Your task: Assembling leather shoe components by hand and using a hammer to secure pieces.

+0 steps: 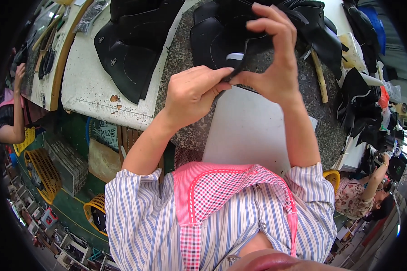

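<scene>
A black leather-like piece [242,61] with a pale patch on its edge is bent upward between my hands. My left hand [192,92] is closed in a pinch on its lower edge. My right hand [276,63] has its thumb tip against the piece next to my left thumb, while its fingers are raised and apart. More black cut pieces [208,43] lie on the speckled stone slab [181,58] just beyond my hands. Below them, a grey-white board [246,126] rests against the slab's near side.
Black pieces with small metal eyelets [129,63] lie on the white table [86,90] at left. A wooden handle [320,77] rests on the slab at right. Yellow baskets [43,174] stand on the floor at left. Co-workers [364,194] sit at both sides.
</scene>
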A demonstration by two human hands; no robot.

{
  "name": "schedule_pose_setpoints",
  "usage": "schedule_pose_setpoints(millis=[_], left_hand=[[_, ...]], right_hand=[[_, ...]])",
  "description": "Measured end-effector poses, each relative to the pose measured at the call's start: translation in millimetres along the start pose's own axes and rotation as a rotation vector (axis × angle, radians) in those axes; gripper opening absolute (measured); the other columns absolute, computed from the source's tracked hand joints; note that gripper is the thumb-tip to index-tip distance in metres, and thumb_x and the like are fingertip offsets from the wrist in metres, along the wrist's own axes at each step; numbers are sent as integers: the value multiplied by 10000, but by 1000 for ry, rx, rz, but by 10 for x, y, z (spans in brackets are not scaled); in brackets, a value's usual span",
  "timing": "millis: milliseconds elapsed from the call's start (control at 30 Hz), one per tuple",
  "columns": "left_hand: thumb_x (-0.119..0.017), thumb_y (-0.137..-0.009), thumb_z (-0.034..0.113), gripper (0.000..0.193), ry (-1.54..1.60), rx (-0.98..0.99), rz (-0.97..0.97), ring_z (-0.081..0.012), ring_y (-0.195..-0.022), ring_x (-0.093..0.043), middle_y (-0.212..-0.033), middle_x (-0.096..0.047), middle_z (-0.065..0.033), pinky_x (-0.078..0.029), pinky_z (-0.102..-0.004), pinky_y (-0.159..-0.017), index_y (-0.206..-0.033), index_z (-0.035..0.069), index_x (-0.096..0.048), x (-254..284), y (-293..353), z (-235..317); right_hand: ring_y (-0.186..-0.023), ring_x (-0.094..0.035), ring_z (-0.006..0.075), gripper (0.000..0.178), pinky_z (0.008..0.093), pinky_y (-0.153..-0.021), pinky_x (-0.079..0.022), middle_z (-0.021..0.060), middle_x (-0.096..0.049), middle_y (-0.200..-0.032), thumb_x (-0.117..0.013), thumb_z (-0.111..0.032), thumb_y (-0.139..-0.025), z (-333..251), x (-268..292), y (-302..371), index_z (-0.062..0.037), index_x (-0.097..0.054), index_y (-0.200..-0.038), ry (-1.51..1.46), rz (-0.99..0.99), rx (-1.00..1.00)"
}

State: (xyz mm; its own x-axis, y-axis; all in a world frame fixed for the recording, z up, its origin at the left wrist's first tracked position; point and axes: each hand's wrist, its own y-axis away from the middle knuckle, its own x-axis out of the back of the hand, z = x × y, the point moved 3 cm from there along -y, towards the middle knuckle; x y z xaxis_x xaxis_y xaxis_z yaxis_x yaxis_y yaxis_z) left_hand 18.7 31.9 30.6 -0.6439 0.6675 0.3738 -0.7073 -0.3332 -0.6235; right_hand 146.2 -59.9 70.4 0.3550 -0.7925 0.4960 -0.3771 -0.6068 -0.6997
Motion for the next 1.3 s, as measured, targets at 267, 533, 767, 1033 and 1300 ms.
schedule_pose_setpoints(millis=[267,533,767,1033,1300], left_hand=[[-604,-601,-66,238,22,-299,211,-228,-598,-585,-702,-590,-108,-485,-277,-528,-820,13,-558,-92,30,54],[-565,-634,-104,200,128,-271,281,-216,-591,-590,-739,-601,-130,-484,-266,-524,-789,19,-534,-175,123,1],[-548,-712,-92,140,324,65,152,-152,-676,-584,-748,-600,-91,-452,-229,-610,-799,18,-562,-121,103,-69],[-537,-767,-85,112,235,-35,202,-189,-664,-582,-764,-606,-149,-469,-259,-629,-838,-10,-495,-112,186,55],[-658,-720,16,146,-144,386,403,-112,-639,-543,-723,-584,-67,-447,-203,-607,-812,7,-544,585,121,-248]], right_hand=[[-657,-563,85,177,203,-571,-453,51,-606,-701,-667,81,-569,-43,-1,246,5,-575,-699,-601,-287,-380],[-694,-580,153,207,242,-634,-471,133,-605,-737,-613,157,-495,-106,44,313,29,-541,-640,-644,-274,-358],[-806,-499,242,215,307,-685,-411,105,-542,-832,-651,-22,-608,-116,0,167,-40,-457,-699,-430,-394,46],[-680,-525,204,204,304,-562,-427,39,-538,-686,-672,-2,-560,-146,-21,349,-43,-505,-669,-403,-184,-180],[-1089,-396,255,581,347,-911,-325,62,-515,-1095,-713,-328,-607,155,653,480,-76,-516,-1092,144,-70,-138]])
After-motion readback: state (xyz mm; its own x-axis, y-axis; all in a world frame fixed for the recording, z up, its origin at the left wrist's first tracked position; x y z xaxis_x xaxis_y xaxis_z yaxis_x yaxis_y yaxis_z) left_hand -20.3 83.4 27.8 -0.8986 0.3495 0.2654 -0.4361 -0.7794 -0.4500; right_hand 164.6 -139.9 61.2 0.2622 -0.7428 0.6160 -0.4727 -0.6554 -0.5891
